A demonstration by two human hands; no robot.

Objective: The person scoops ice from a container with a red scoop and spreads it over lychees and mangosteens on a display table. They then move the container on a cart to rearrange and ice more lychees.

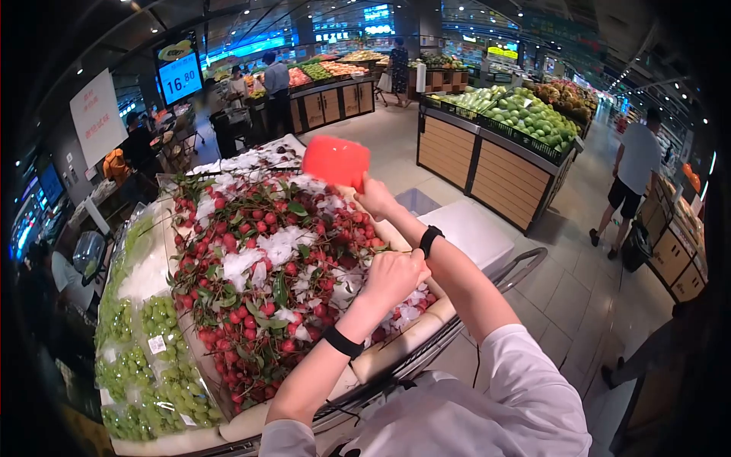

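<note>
My right hand (375, 199) is closed around the handle of a red plastic scoop (335, 160), raised above the far right part of the display. Beneath it lies a heap of red lychees (285, 346) with stems and leaves, partly covered by white crushed ice (283, 245). My left hand (394, 278) is curled shut over the near right side of the heap, close to the black band (431, 241) on my right wrist. Whatever its fingers may hold is hidden.
Bagged green grapes (156, 354) lie left of the lychees. A white lid-like surface (468, 232) and a metal cart handle (524, 268) stand to the right. Beyond is a wooden produce stand (476, 156) with green vegetables. A person (633, 164) stands in the right aisle.
</note>
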